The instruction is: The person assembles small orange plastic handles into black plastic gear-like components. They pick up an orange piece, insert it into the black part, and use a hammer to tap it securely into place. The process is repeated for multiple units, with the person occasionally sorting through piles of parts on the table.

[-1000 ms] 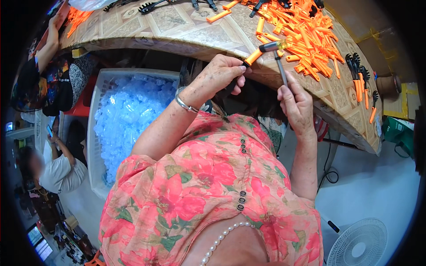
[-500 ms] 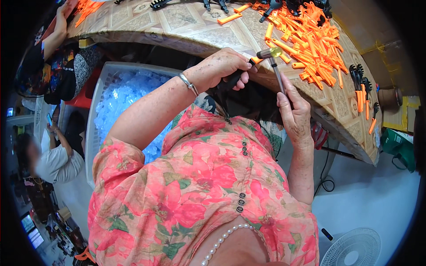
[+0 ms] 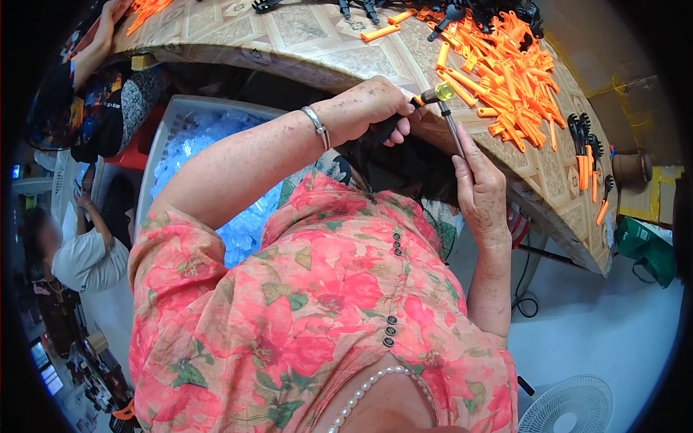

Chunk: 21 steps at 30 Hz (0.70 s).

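Black utensil [image 3: 384, 130], just off the near edge of the bench [image 3: 310, 61]: lies gripped in curled fingers of the left hand [image 3: 377, 102]. Shows less orange at its end than a moment earlier, with the hammer [image 3: 445, 92] head closer; suggests a tap, contact uncertain. Next, pinching the hammer shaft: fingers of the right hand [image 3: 480, 180]. Farther right: heaped orange handles [image 3: 509, 86].

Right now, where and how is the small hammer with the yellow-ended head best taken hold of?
The hammer is probably best gripped low on its slim shaft, coming from below and the right, where the right hand holds it. The shaft slopes down that way from the crosswise head, while the left hand crowds the head's other side.
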### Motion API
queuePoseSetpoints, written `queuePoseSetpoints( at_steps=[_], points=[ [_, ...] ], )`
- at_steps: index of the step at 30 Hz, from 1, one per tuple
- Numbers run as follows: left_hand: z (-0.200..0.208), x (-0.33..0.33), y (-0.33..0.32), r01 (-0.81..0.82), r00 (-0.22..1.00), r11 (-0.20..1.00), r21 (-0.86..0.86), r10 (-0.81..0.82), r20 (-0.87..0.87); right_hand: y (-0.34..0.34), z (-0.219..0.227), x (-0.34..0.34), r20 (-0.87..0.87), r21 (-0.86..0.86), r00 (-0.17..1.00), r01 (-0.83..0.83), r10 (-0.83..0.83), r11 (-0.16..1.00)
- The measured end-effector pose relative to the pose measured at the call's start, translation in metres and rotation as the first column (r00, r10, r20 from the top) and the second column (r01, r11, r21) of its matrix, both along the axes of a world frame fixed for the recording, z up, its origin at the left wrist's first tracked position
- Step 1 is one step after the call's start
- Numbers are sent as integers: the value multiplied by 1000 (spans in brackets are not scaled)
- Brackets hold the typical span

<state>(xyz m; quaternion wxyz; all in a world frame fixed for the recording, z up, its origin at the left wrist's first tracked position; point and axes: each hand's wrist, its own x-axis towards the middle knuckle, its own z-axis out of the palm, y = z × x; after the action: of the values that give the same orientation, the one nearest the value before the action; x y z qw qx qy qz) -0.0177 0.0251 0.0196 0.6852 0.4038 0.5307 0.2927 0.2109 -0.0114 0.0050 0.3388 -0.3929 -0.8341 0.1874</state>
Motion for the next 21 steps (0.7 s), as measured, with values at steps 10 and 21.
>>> queuePoseSetpoints(
  at_steps=[10, 21],
  points=[
    [-7, 1, 2, 5, 1000, 998, 56, -6, 21, 4, 8, -4, 52, 14, 999, -2, 2, 1000],
    [-2, 3, 1, -3, 1000, 999, 32, 3, -5, 3, 9, -10, -71, 94, 997, 16, -10, 995]
  ],
)
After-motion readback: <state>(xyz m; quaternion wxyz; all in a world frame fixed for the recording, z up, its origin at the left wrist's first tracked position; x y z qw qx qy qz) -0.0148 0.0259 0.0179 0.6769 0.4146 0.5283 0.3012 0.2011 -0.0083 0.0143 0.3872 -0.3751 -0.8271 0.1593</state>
